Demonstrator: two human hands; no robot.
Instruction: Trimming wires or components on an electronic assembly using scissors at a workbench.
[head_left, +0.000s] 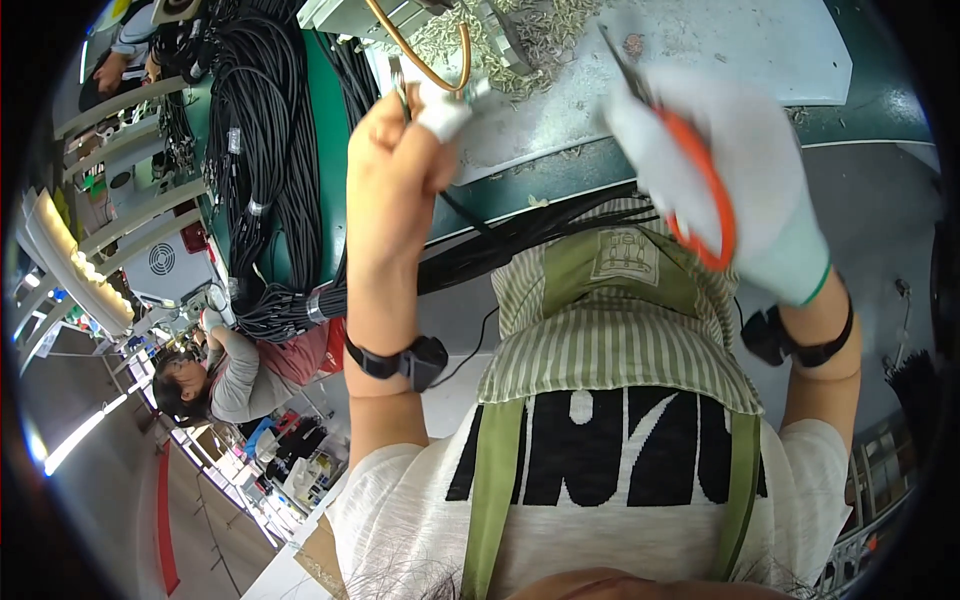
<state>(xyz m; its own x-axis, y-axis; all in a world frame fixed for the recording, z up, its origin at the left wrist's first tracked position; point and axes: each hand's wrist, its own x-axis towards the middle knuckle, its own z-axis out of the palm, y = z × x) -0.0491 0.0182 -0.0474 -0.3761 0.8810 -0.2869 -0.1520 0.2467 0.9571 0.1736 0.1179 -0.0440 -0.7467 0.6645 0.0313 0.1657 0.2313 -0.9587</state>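
Note:
My left hand (395, 165) is bare apart from white coverings on its fingertips. It is closed on a black cable (465, 212), whose end sticks up past the fingers; the detail of that end is too blurred to make out. My right hand (735, 165), in a white glove, grips a pair of scissors (700, 165) with orange handles. Their dark blades point up and left over the worktop, apart from the cable. A bundle of black cables (480, 255) runs across my lap below the table edge.
Small pale clippings (555, 50) litter the white board (800, 60) on the green table. A machine with a brown curved tube (462, 50) stands at its far side. Thick coils of black cable (265, 130) lie at the left. A co-worker (240, 375) sits further left.

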